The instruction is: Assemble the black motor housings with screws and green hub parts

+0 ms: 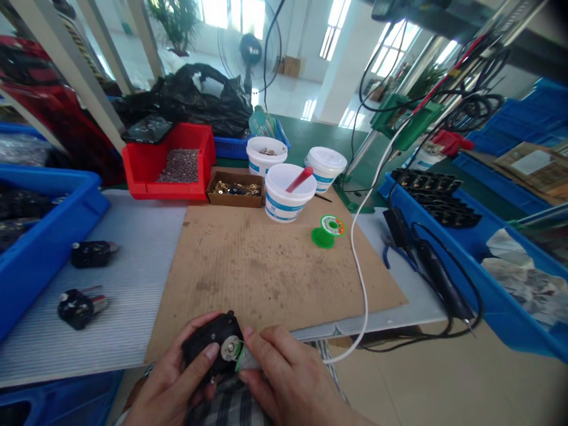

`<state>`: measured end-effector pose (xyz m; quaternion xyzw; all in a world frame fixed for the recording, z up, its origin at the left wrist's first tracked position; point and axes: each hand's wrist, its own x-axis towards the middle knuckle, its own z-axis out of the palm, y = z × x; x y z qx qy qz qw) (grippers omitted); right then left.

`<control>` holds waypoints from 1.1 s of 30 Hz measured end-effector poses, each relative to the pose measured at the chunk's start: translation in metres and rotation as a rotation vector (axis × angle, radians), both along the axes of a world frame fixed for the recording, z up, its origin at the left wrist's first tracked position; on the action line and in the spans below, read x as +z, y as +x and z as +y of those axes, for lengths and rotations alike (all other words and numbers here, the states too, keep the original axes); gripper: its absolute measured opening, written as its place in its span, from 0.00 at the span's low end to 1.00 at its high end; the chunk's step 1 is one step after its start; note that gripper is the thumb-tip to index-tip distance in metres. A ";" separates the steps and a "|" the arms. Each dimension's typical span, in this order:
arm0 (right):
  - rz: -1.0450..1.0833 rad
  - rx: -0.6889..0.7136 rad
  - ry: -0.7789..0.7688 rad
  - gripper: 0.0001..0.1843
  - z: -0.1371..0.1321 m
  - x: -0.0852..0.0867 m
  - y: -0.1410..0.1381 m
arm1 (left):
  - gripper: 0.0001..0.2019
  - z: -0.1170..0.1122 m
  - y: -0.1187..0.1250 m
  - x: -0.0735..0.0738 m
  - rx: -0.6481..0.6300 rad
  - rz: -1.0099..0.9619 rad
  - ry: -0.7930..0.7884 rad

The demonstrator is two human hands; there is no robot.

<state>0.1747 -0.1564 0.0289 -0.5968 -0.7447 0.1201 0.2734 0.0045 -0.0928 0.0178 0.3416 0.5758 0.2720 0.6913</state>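
Left hand and right hand clamp a black plastic housing at frame bottom.

Right fingers pinch a green-tipped piece against its metal end; two similar housings lie on the grey mat at lower left.

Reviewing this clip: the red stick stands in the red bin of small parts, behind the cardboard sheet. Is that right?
No. The red stick stands in a white tub with a blue band, not the red bin. It is still behind the cardboard sheet, as the head view shows.
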 end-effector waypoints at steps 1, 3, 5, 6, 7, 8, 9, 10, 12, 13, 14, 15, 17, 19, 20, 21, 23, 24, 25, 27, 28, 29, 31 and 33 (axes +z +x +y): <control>0.006 0.003 -0.001 0.19 0.000 0.000 0.000 | 0.28 0.000 -0.001 -0.002 -0.009 -0.001 -0.004; 0.019 0.007 -0.012 0.19 0.000 -0.001 0.001 | 0.29 0.001 -0.002 -0.005 -0.032 -0.012 -0.004; 0.029 0.003 -0.021 0.19 -0.001 -0.002 0.001 | 0.30 0.002 -0.002 -0.007 -0.046 -0.019 0.006; 0.034 0.000 -0.024 0.19 -0.001 -0.003 0.001 | 0.29 0.002 -0.002 -0.007 -0.044 -0.020 0.006; 0.038 -0.004 -0.025 0.19 -0.002 -0.004 0.001 | 0.29 0.003 -0.001 -0.006 -0.035 -0.018 0.003; 0.046 -0.012 -0.022 0.19 -0.002 -0.005 0.001 | 0.28 0.003 0.000 -0.004 -0.023 -0.016 0.001; 0.061 -0.023 -0.014 0.18 -0.002 -0.005 0.001 | 0.28 0.003 0.001 -0.003 -0.015 -0.016 0.002; 0.089 -0.036 0.003 0.18 -0.002 -0.006 0.001 | 0.27 0.003 0.002 -0.001 -0.012 -0.017 0.006; 0.204 -0.052 0.042 0.19 -0.002 -0.005 0.003 | 0.28 0.003 0.003 0.000 -0.016 -0.019 0.024; 0.287 -0.059 0.035 0.18 -0.001 -0.004 0.003 | 0.28 0.003 0.003 0.001 -0.030 -0.017 0.028; 0.373 -0.070 -0.003 0.16 0.000 -0.002 0.004 | 0.29 0.004 0.003 0.000 -0.046 -0.008 0.031; 0.452 -0.091 -0.071 0.14 0.000 -0.001 0.005 | 0.30 0.004 0.003 0.000 -0.060 0.004 0.033; 0.561 -0.150 -0.265 0.13 0.002 0.001 0.006 | 0.34 0.006 0.003 0.000 -0.090 0.037 0.030; 0.602 -0.206 -0.423 0.16 0.004 0.000 0.006 | 0.40 0.007 0.003 0.000 -0.113 0.073 0.016; 0.612 -0.220 -0.472 0.16 0.004 -0.001 0.005 | 0.42 0.008 0.003 0.000 -0.126 0.085 0.015; 0.618 -0.227 -0.502 0.16 0.004 -0.002 0.005 | 0.43 0.008 0.003 0.000 -0.142 0.095 0.014; 0.622 -0.232 -0.527 0.16 0.004 -0.003 0.004 | 0.42 0.008 0.003 0.000 -0.166 0.099 0.033; 0.622 -0.231 -0.531 0.16 0.004 -0.003 0.004 | 0.41 0.008 0.003 -0.001 -0.176 0.095 0.043; 0.623 -0.232 -0.533 0.16 0.004 -0.003 0.004 | 0.40 0.007 0.002 -0.001 -0.183 0.091 0.051; 0.625 -0.230 -0.535 0.16 0.005 -0.002 0.004 | 0.39 0.006 0.000 -0.003 -0.196 0.085 0.064; 0.623 -0.231 -0.534 0.16 0.005 -0.002 0.004 | 0.38 0.006 -0.002 -0.004 -0.207 0.090 0.079; 0.618 -0.231 -0.531 0.16 0.006 -0.001 0.004 | 0.37 0.006 -0.003 -0.005 -0.222 0.101 0.098; 0.593 -0.229 -0.520 0.16 0.007 0.000 0.004 | 0.34 0.006 -0.007 -0.008 -0.263 0.129 0.144; 0.564 -0.230 -0.500 0.16 0.008 0.000 0.004 | 0.32 0.007 -0.010 -0.011 -0.291 0.153 0.183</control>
